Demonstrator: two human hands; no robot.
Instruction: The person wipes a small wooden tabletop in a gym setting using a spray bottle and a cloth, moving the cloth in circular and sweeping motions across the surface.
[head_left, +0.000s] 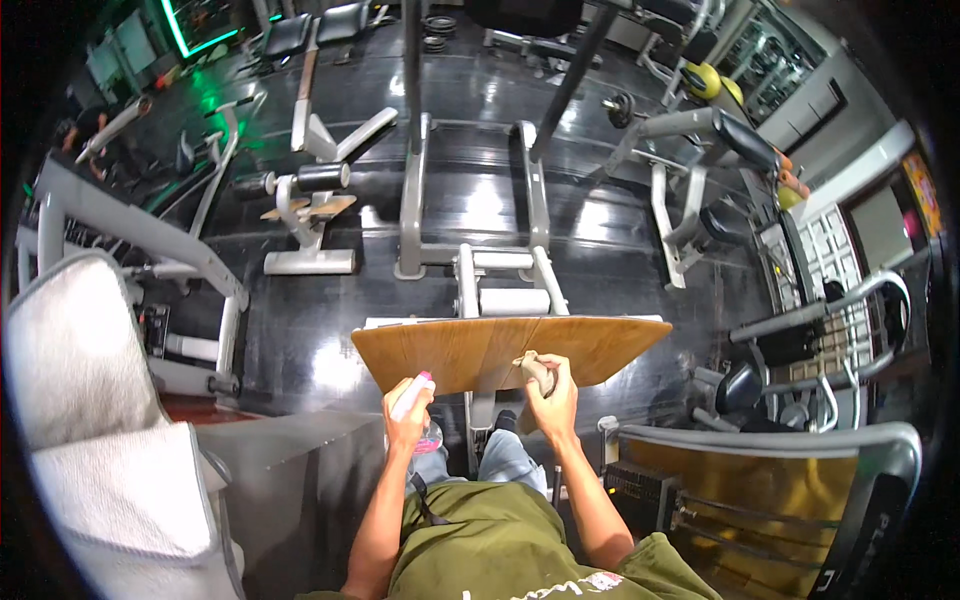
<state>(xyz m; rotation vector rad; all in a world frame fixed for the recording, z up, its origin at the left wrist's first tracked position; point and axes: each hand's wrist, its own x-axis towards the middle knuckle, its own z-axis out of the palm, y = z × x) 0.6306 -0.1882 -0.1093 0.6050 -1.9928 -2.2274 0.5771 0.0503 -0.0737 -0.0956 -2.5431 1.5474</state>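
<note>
My left hand (399, 421) grips a spray bottle (429, 441) by its neck. The bottle has a white head with a pink nozzle, and its clear body shows some pink at the bottom. In my right hand (556, 405) is a bunched beige cloth (537, 372), with part of it hanging below the fingers. Both hands are in front of a wooden foot plate (442, 349) on a grey-framed exercise machine. The cloth overlaps the plate's near face in this view; whether it touches cannot be told.
A grey metal frame (409, 217) rises beyond the plate. Light towels (120, 480) lie over something at my left. At my right stands a machine with a curved grey rail (757, 441). A preacher-style bench (697, 135), yellow balls (703, 79) and other gym machines surround the dark floor (330, 352).
</note>
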